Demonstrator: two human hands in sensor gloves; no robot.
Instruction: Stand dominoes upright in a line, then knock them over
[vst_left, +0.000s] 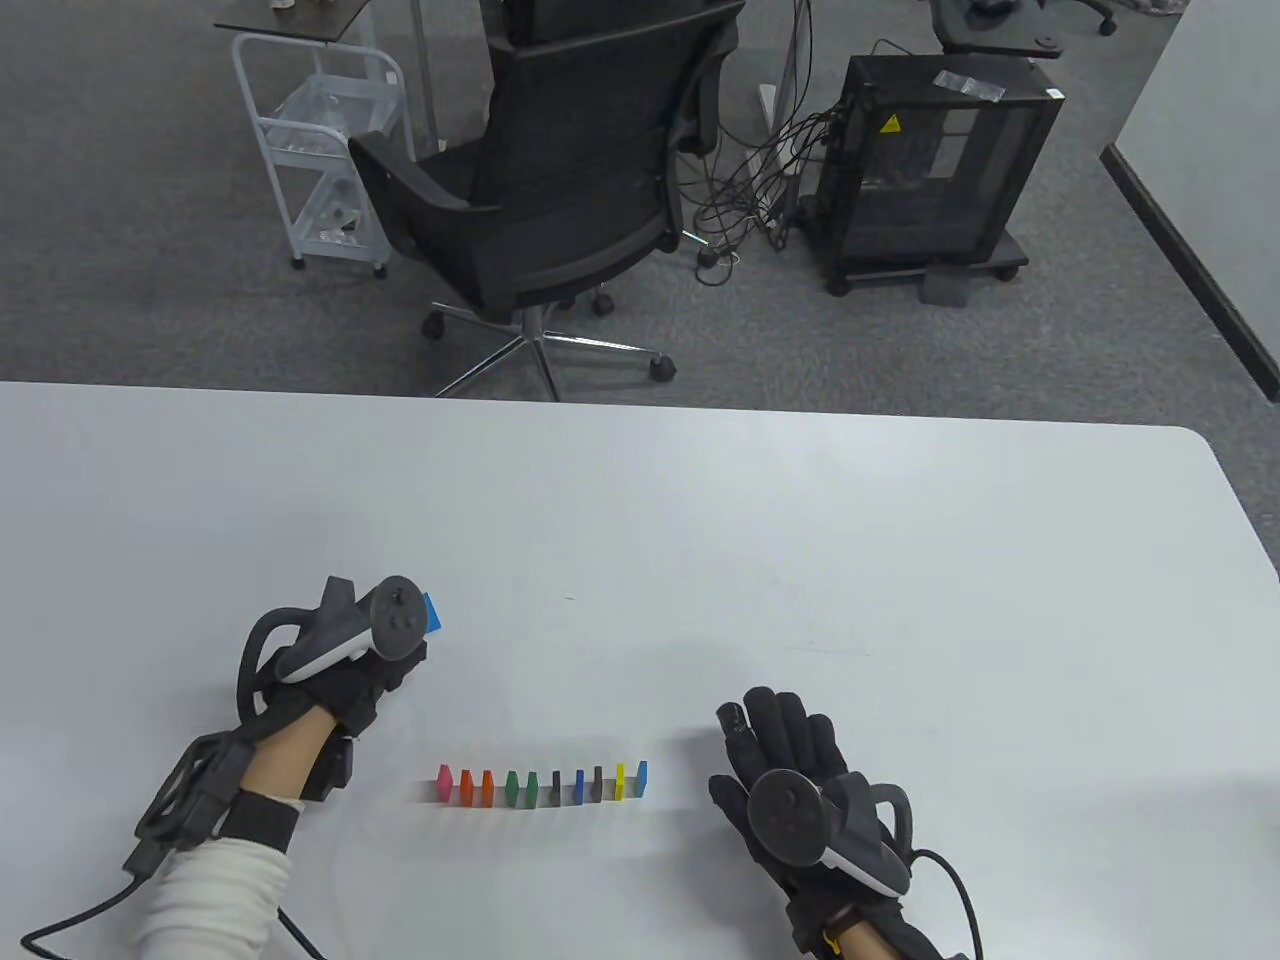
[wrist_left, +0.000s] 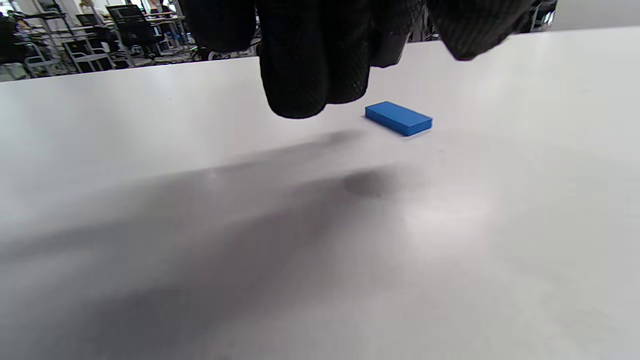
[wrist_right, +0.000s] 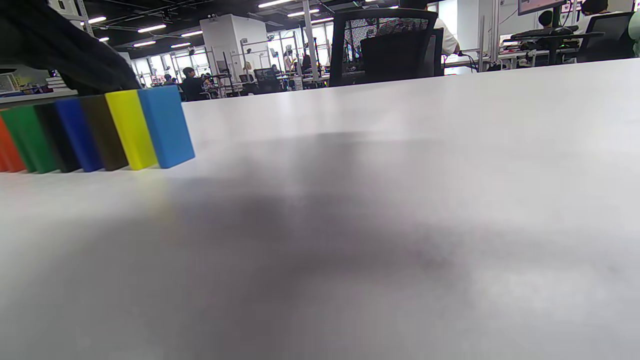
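Several dominoes (vst_left: 542, 786) stand upright in a row near the table's front edge, pink at the left end and light blue (vst_left: 641, 778) at the right. The right wrist view shows that row's right end, light blue (wrist_right: 166, 126) nearest and yellow (wrist_right: 131, 129) beside it. One more blue domino (vst_left: 433, 613) lies flat, apart from the row; it is also in the left wrist view (wrist_left: 399, 118). My left hand (vst_left: 392, 662) hovers just short of it, fingertips (wrist_left: 315, 95) above the table, holding nothing. My right hand (vst_left: 765, 728) rests to the right of the row with its fingers straight and nothing in it.
The white table (vst_left: 800, 560) ends at a rounded far right corner. Beyond its far edge stand a black office chair (vst_left: 570, 190), a white wire cart (vst_left: 320, 150) and a black cabinet (vst_left: 935, 170) with cables.
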